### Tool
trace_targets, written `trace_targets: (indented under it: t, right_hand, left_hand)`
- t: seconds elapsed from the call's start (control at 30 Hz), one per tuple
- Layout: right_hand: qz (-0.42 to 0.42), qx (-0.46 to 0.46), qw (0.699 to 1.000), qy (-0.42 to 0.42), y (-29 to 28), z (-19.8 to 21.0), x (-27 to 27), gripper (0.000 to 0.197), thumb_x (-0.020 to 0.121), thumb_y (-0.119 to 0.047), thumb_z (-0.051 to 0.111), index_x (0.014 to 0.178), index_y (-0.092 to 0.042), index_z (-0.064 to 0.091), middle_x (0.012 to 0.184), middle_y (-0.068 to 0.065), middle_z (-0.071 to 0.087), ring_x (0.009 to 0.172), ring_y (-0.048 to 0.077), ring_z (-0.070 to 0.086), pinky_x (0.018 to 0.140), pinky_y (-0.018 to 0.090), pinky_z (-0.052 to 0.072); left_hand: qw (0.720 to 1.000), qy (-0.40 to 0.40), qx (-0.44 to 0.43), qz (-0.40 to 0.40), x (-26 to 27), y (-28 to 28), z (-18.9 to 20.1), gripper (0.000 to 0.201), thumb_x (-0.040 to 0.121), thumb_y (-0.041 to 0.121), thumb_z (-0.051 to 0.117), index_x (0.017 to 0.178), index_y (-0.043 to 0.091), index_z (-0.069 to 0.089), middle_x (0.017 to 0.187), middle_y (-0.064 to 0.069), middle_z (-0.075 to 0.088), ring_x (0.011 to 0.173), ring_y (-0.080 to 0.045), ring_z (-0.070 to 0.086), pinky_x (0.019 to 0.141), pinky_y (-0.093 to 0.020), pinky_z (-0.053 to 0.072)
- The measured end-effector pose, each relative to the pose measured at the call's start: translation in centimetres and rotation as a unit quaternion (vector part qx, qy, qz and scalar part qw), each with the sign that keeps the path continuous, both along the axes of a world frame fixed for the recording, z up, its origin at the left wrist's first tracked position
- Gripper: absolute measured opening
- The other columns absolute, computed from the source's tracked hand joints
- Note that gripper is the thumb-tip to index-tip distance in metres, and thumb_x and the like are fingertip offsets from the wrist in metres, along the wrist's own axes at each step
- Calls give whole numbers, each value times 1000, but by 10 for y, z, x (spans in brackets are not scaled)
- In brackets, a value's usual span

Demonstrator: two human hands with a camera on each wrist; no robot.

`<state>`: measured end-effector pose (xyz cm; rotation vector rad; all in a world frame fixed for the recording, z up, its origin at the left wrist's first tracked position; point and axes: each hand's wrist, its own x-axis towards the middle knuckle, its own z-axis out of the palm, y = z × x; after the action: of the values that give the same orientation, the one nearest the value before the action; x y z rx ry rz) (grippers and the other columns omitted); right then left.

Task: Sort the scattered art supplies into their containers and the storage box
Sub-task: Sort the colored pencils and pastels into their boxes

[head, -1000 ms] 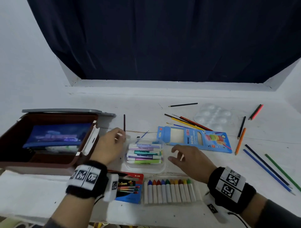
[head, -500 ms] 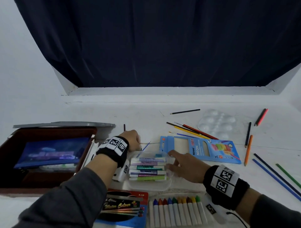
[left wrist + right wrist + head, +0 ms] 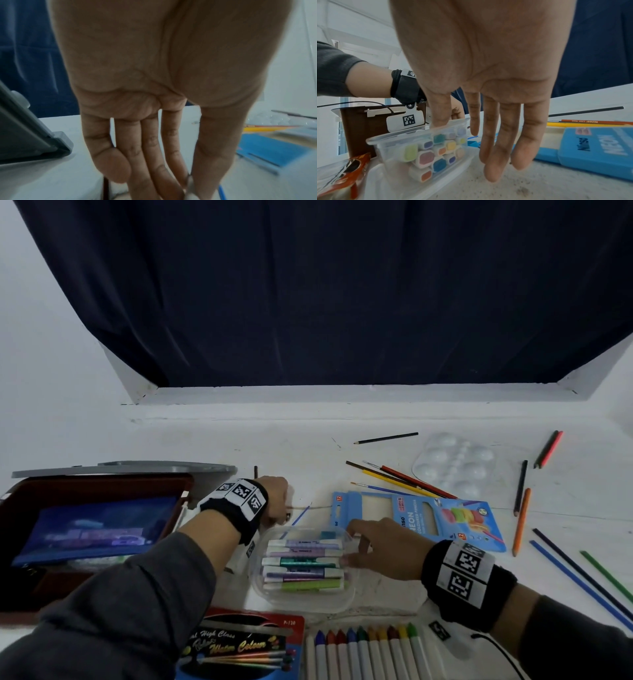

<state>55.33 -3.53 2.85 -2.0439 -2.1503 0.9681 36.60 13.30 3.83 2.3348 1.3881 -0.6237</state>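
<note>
Left hand has reached past the clear tub of stacked markers, pinching something small; right hand open

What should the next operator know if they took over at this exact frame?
Left hand: fingertips down on the table behind the marker tub, at a thin brush; grip unclear.
Right hand: open, thumb on the tub's rim.
Done: markers lie in the tub; blue pouch lies in the open storage box.
Left: loose pencils, palette, crayons, watercolour pack and pencil box, all outside the storage box.
</note>
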Motion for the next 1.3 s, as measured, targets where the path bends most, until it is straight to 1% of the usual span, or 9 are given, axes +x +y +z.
trace_targets:
  t: [0.1,0.23,0.4,0.57,0.67,0.87,0.97,1.1,1.3]
  right_hand:
    - [2,22,1000,-12,-4,2,3,49,91,-66,48,119,-26,48,108,2,67,91,20,63,85,40,54]
    - [-52,55,997,33,-19,8,12,42,96,-62,38,121,-29,50,110,0,67,87,15,65,84,38,55]
    - [-87,100,989,60,-53,10,35,22,96,-46,55,112,-30,57,102,-10,65,84,6,63,80,27,55]
    - [-103,52,992,54,-92,0,52,19,94,-43,59,112,-34,59,102,-14,63,86,4,61,83,23,53]
    - [-90,7,995,44,-108,-9,60,18,97,-36,57,115,-35,59,106,-15,62,93,6,58,90,25,50]
    - [-104,-14,992,70,-117,-18,66,20,101,-22,51,117,-29,61,110,-9,63,86,10,67,86,29,56]
    - [-101,-24,991,79,-117,-19,65,21,101,-18,50,118,-27,60,113,-5,63,89,12,67,85,28,57]
    - [-98,-20,992,77,-117,-19,64,23,101,-13,48,116,-24,61,113,-3,64,91,13,65,86,28,54]
    - [-101,-10,992,80,-118,-18,64,20,100,-15,49,116,-23,60,112,-2,64,88,12,62,86,28,54]
  left_hand:
    - [999,-50,12,18,1,-2,9,19,85,20,74,99,7,77,99,-9,76,93,-22,71,79,-32,57]
    - [979,-199,34,34,0,-25,41,11,92,21,67,102,19,70,93,4,72,85,-12,65,64,-20,44]
    - [892,-447,37,48,-17,-95,71,9,95,20,65,100,26,69,90,3,69,77,-12,68,66,-19,49]
    - [840,-534,-56,80,-4,-163,56,9,88,18,75,93,23,70,89,0,70,76,-23,72,61,-23,50]
    - [839,-529,-100,81,19,-192,31,13,86,19,78,93,22,68,86,5,68,72,-15,74,63,-19,51]
    - [907,-416,-61,31,62,-219,-6,18,80,36,79,88,24,69,78,9,72,67,-3,68,73,-30,60]
    - [928,-370,-48,8,76,-222,-12,23,82,39,77,91,19,71,81,4,74,71,-5,68,73,-27,59]
    - [953,-299,-20,-30,86,-221,-19,27,86,40,72,93,14,72,87,-1,74,79,-15,69,79,-37,58]
    - [974,-218,37,-56,86,-220,-27,27,85,48,70,100,26,66,100,4,70,92,-17,65,79,-33,53]
